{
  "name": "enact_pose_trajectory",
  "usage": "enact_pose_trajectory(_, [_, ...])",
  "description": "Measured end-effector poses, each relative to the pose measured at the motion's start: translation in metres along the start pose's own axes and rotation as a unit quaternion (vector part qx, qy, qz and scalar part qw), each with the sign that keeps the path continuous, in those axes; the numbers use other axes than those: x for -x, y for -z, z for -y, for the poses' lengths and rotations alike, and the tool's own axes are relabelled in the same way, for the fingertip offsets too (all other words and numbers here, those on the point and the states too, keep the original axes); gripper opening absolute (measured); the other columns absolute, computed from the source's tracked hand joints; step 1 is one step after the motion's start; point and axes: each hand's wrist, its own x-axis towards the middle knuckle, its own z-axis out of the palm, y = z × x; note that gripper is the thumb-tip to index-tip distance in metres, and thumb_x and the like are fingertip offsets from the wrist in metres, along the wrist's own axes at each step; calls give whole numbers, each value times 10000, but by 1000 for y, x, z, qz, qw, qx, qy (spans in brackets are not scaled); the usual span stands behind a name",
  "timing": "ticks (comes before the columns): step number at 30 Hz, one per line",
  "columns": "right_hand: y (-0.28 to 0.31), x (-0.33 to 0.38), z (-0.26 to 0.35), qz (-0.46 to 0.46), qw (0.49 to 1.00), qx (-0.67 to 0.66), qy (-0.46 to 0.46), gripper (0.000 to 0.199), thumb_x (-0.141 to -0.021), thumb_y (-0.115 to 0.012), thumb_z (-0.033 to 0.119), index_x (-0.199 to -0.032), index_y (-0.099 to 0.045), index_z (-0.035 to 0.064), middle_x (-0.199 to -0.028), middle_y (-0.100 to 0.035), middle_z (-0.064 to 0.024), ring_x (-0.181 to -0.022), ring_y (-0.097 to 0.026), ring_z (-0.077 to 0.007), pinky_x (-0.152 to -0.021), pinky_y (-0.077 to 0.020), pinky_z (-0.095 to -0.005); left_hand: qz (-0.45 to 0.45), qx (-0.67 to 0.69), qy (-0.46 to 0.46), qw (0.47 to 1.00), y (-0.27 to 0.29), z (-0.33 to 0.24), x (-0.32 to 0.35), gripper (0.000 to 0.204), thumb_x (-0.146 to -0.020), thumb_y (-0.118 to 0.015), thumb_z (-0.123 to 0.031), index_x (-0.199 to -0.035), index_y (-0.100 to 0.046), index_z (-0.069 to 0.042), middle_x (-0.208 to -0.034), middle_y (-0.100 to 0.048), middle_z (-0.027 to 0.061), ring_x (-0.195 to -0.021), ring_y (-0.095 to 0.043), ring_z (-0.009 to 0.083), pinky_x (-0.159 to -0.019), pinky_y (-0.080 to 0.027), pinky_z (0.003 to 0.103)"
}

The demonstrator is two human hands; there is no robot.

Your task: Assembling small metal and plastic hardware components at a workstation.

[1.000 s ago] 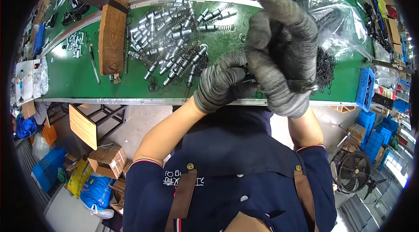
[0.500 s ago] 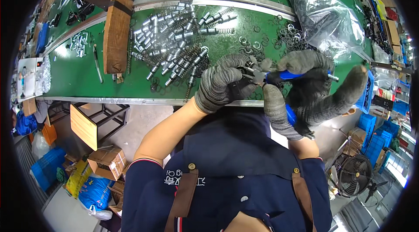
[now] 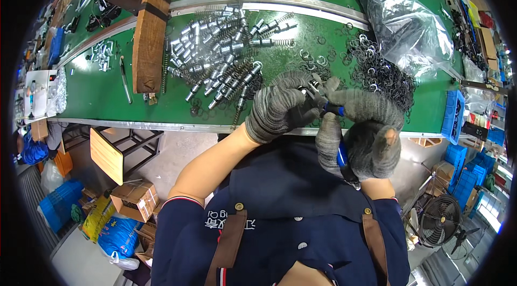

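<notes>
Blue-handled pliers, steel jaws at 10 o'clock, gripped by right hand; left hand fingers pinch the tip.

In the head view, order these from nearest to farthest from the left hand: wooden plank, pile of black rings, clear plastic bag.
From the left hand:
1. Pile of black rings, to its right.
2. Wooden plank, to its upper left.
3. Clear plastic bag, far upper right.

On your green bench lies a wooden plank, with a clear plastic bag at far right. Below you see a cardboard box, a blue crate and a fan.
</notes>
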Motion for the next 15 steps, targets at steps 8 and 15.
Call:
enact_pose_trajectory(8, [-5,6,-20,-22,962,208,176,898,-827,-623,-102,-1584,-224,170,-1040,-603,-131,-823,-618,-184,-722,-533,-310,19,80,29,996,2,-15,4,322,-860,-610,-108,-1157,-647,8,-1090,-687,109,-914,-669,204,-838,-544,320])
enact_pose_trajectory(15, [-19,-33,-18,-184,975,-117,52,842,-852,-688,-63,-1556,-258,104,-1036,-549,-62,-869,-580,-126,-751,-550,-266,8,467,221,856,-7,-72,-12,426,-841,-574,-209,-1198,-645,13,-1018,-716,151,-933,-694,233,-885,-572,359])
